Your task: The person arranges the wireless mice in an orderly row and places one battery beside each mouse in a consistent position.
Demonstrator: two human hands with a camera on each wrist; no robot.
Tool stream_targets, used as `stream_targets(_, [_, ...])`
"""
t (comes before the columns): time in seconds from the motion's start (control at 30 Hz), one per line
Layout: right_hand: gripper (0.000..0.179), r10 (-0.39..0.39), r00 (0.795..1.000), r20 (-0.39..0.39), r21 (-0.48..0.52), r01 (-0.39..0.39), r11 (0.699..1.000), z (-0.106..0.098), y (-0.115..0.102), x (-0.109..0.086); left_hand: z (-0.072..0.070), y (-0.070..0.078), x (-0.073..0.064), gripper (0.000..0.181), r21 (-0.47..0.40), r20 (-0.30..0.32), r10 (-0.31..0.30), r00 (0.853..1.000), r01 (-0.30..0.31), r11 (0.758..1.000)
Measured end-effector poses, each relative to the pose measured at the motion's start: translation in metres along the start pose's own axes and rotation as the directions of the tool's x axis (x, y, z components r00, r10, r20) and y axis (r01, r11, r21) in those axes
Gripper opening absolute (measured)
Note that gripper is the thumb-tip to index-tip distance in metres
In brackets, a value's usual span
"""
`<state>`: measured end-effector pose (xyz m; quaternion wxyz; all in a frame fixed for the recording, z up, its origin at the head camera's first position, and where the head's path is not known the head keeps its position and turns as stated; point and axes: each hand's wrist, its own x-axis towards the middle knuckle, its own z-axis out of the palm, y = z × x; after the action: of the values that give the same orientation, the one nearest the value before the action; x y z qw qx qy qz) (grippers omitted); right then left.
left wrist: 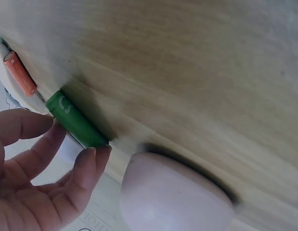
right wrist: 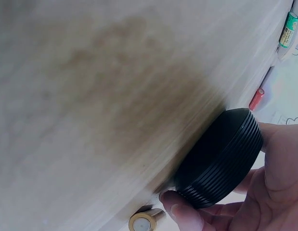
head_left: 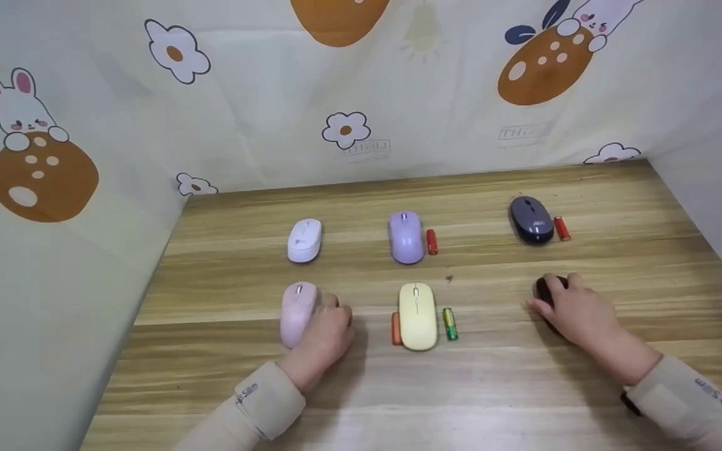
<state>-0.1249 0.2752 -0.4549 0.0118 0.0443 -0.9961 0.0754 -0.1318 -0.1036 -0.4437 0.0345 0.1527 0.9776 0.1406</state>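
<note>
Beside the pink mouse (head_left: 297, 310), my left hand (head_left: 326, 332) pinches a green battery (left wrist: 77, 120) by its ends, just right of the mouse. The head view mostly hides that battery behind the fingers. On the right, my right hand (head_left: 586, 316) grips a black mouse (right wrist: 218, 156) with ribbed sides, fingers over its top and sides. Close to those fingertips in the right wrist view is a gold-rimmed battery (right wrist: 143, 222), seen end-on. Between the hands lies a yellow mouse (head_left: 418, 319), with an orange battery (head_left: 397, 329) to its left and a green-yellow battery (head_left: 450, 324) to its right.
Along the back of the wooden table (head_left: 492, 388) are a white mouse (head_left: 304, 241), a purple mouse (head_left: 407, 238) with a red battery (head_left: 432, 242), and a dark grey mouse (head_left: 531, 220) with another red battery (head_left: 561, 228). Patterned cloth (head_left: 261, 113) rises behind the table.
</note>
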Motion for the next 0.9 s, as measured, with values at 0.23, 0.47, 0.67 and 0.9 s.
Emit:
stream_targets(0.23, [0.059,-0.002,1.0,0.0,-0.001,0.002,1.0,0.0,0.0,0.0,0.005,-0.004,-0.004,0.011,0.025,-0.057,-0.028,0.998,0.03,0.999])
stream_targets(0.47, [0.057,-0.006,0.999,-0.041,-0.005,0.006,1.0,0.001,-0.001,-0.001,0.005,-0.006,-0.003,0.004,0.068,-0.073,0.044,0.996,-0.039,0.997])
stream_targets(0.67, [0.055,-0.02,0.998,-0.066,-0.008,0.019,1.0,0.002,0.0,-0.002,-0.001,-0.003,0.003,0.009,0.106,0.015,0.022,1.0,-0.024,0.994])
stream_targets(0.9, [0.057,-0.02,0.999,-0.049,-0.014,0.02,1.0,0.002,-0.001,-0.001,-0.003,0.007,0.009,0.011,0.153,0.092,0.065,0.994,-0.078,0.985])
